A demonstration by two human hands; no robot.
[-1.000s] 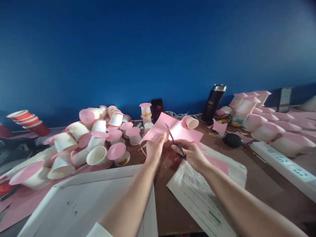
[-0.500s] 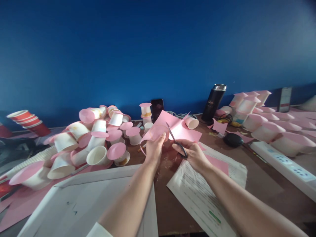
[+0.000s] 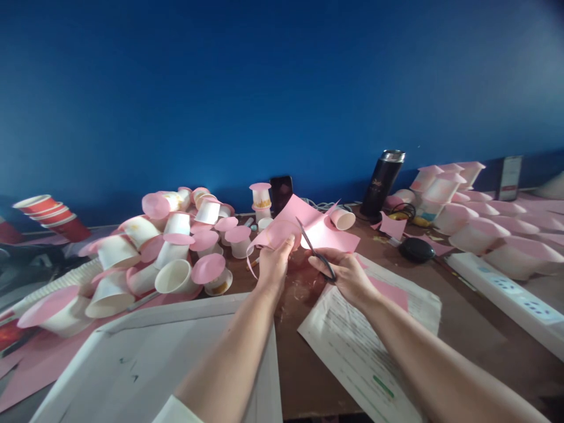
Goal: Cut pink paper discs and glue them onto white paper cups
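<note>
My left hand [image 3: 275, 258] pinches a sheet of pink paper [image 3: 282, 232] between thumb and fingers. A round outline is drawn on the sheet, and a thin cut strip curls down at its left. In my right hand [image 3: 346, 270] is a pair of dark-handled scissors [image 3: 326, 264], closed round by the fingers. The blades point up and left at the right side of the drawn circle, touching or very near the paper. Behind it, a white paper cup [image 3: 342, 219] lies on its side against more pink paper.
Many white cups with pink discs [image 3: 174, 249] crowd the left; more cups [image 3: 478, 235] stand right. Red cups [image 3: 57, 217], a black flask [image 3: 382, 183], a black mouse-like object [image 3: 416, 249], a power strip [image 3: 506, 288], printed paper [image 3: 348, 346] and a white board [image 3: 176, 358] surround my hands.
The pink paper has shifted and turned slightly in my left hand, and its cut strip hangs a little further left. The scissors stay in nearly the same place.
</note>
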